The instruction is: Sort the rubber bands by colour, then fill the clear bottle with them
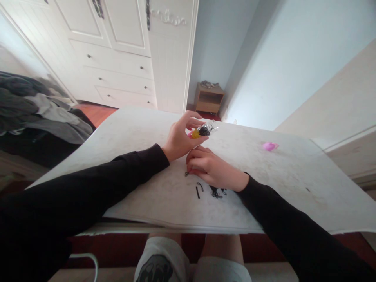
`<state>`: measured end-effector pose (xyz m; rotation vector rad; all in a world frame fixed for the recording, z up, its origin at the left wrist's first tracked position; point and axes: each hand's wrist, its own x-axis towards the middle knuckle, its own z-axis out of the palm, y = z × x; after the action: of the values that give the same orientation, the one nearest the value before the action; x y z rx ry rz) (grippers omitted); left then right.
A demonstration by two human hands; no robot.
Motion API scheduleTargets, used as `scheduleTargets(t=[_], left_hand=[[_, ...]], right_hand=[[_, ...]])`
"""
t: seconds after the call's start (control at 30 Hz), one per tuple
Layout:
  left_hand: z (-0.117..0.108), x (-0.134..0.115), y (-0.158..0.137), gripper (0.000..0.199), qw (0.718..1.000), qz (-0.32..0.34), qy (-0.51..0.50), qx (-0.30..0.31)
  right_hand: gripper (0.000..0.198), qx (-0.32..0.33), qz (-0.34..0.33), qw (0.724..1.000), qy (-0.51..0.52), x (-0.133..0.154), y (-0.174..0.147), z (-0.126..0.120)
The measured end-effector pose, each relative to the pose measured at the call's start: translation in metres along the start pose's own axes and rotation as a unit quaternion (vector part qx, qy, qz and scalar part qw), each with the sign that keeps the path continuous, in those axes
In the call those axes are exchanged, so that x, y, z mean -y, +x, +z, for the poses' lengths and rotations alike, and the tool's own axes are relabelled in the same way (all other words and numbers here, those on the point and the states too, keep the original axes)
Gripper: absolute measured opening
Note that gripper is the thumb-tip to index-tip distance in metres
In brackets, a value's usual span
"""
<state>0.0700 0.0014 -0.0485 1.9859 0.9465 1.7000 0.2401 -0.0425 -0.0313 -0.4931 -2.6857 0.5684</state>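
Note:
My left hand (182, 135) is wrapped round a small clear plastic container (212, 127), tilted with its clear end to the right. Pink, yellow and black contents show in layers inside it. Just below, my right hand (207, 166) is closed low over the table, its thumb and fingertips at a small black elastic band (186, 174). Nearer to me lie two more black bands, one a straight strip (197, 192) and one curved (200, 186). A loose cluster of black bands (216, 192) sits below my right wrist, partly hidden by it.
A crumpled pink object (270, 146) lies on the white table (141, 196) to the right. A tiny dark piece (308, 189) is near the right side. Beyond the table stand a white wardrobe (123, 70) and a small wooden cabinet (209, 98). Clothes (55, 113) are heaped at left.

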Motion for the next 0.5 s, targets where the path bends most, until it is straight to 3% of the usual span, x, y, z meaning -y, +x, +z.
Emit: scheduleTargets(t=[0.3, 0.5], left_hand=[[0.0, 0.0, 0.0, 0.048, 1.0, 0.021, -0.009, 0.012], [-0.001, -0.001, -0.001, 0.047, 0.999, 0.029, -0.004, 0.016]], right_hand=[[0.013, 0.078, -0.018, 0.992, 0.095, 0.001, -0.016, -0.034], [0.012, 0.15, -0.005, 0.985, 0.089, 0.003, -0.018, -0.04]])
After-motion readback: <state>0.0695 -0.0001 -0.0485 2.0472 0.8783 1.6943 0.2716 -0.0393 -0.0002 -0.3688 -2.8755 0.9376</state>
